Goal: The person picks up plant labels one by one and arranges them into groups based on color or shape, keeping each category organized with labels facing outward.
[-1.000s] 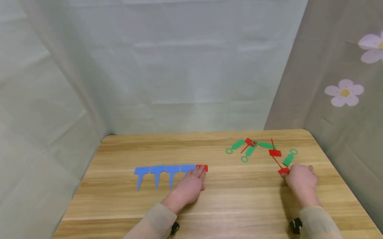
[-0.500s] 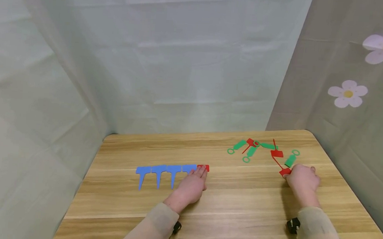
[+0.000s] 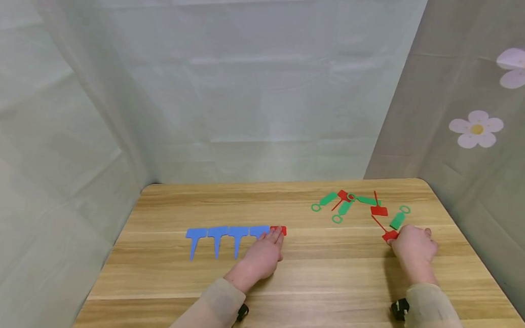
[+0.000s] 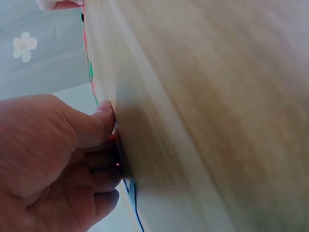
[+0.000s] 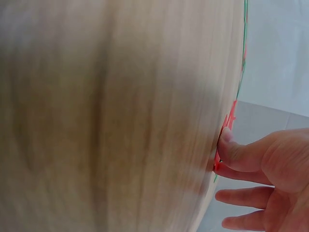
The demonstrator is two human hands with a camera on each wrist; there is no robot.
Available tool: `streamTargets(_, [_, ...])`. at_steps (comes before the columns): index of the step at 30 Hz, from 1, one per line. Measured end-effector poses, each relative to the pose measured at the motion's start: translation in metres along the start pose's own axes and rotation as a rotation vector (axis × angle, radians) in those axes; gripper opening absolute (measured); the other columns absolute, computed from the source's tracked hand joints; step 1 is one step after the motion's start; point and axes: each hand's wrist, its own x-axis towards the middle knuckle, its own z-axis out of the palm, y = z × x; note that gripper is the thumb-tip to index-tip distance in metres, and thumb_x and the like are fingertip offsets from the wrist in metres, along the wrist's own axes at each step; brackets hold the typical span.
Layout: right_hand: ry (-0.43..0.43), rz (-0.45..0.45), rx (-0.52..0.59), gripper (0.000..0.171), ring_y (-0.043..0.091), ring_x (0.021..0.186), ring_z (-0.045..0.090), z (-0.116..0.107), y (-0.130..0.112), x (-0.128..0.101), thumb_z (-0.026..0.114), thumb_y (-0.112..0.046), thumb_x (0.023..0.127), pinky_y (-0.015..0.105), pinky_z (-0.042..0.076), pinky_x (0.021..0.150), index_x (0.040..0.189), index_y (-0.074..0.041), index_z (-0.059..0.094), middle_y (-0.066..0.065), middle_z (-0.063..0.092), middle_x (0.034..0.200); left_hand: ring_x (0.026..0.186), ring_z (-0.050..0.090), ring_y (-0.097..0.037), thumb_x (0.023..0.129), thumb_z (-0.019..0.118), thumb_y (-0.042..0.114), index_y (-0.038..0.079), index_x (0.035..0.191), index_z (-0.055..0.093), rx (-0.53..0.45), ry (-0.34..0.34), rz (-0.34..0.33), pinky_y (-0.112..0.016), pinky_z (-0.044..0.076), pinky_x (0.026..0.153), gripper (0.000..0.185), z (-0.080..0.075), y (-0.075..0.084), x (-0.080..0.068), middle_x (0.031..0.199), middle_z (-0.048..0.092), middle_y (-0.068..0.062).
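Your left hand (image 3: pixel 259 258): fingers extended, resting on red tag (image 3: pixel 284 231), lower centre, beside blue tags (image 3: pixel 238 231). Your right hand (image 3: pixel 416 246): thumb and forefinger pinch another red tag (image 3: pixel 389 236), lower right, near green tag (image 3: pixel 397 220).

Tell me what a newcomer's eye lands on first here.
Likely the neat row of blue T-shaped tags left of centre on the wooden table, ending in a red tag under the left hand. Then the scattered ringed green tags and red T-shaped tags at back right, the right hand pinching a red one. On the backdrop at right, two pale flowers.
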Motion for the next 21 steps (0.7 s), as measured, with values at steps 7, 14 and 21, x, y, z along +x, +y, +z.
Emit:
streamTargets(7, [0.004, 0.002, 0.001, 0.033, 0.054, 0.105, 0.052, -0.0009, -0.0013, 0.0015, 0.079, -0.026, 0.092, 0.068, 0.050, 0.078, 0.086, 0.005, 0.070, 0.038, 0.064, 0.096, 0.160, 0.030, -0.029, 0.112, 0.057, 0.026, -0.003, 0.162, 0.041, 0.007, 0.003, -0.006, -0.045, 0.027, 0.129, 0.059, 0.0010, -0.0007, 0.0024, 0.173, 0.031, -0.015])
streamTargets(14, [0.000, 0.005, 0.002, 0.031, 0.054, 0.104, 0.052, -0.0011, -0.0025, 0.0021, 0.078, -0.024, 0.091, 0.067, 0.051, 0.076, 0.089, 0.006, 0.070, 0.039, 0.063, 0.096, 0.159, 0.031, -0.029, 0.112, 0.058, 0.026, -0.003, 0.161, 0.043, 0.016, 0.002, -0.004, -0.045, 0.028, 0.129, 0.059, 0.0004, -0.0002, 0.0018, 0.172, 0.033, -0.015])
streamTargets(21, [0.000, 0.006, 0.004, 0.030, 0.053, 0.105, 0.051, 0.0000, -0.0033, 0.0014, 0.078, -0.023, 0.091, 0.067, 0.052, 0.076, 0.088, 0.006, 0.069, 0.039, 0.063, 0.097, 0.159, 0.030, -0.029, 0.112, 0.057, 0.025, -0.002, 0.162, 0.042, 0.013, -0.011, -0.006, -0.045, 0.027, 0.129, 0.059, -0.0015, 0.0003, 0.0028, 0.173, 0.032, -0.015])
